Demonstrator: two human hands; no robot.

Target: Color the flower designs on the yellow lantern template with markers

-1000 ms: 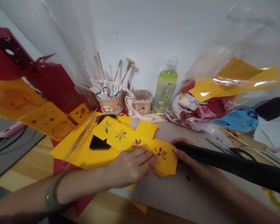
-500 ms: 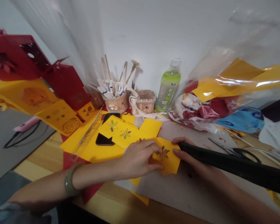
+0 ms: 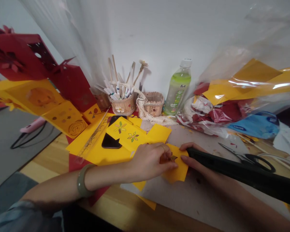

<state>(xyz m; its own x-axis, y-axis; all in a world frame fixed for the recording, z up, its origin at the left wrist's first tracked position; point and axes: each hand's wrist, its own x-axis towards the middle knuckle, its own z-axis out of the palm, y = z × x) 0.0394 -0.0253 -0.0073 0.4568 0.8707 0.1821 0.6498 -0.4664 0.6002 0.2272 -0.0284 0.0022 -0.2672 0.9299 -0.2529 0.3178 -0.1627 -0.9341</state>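
Observation:
My right hand grips the right edge of a small yellow paper piece, thumb and fingers closed on it. A long black object runs from beside that hand to the lower right; whether it is held I cannot tell. Over the same paper, my left hand has its fingers curled together and touching the flower pattern, mostly hidden beneath them. What those fingertips pinch, if anything, is hidden. To the left lies a yellow sheet bearing two petal flowers.
Behind stand a basket of pens, another small basket with lace ribbon, and a green drink bottle. Scissors lie right, a dark phone and ruler left. Red and yellow paper boxes rise at left.
My left hand has shifted slightly right across the yellow paper, its fingers curling more and covering more of the flower. The whole view has moved a little.

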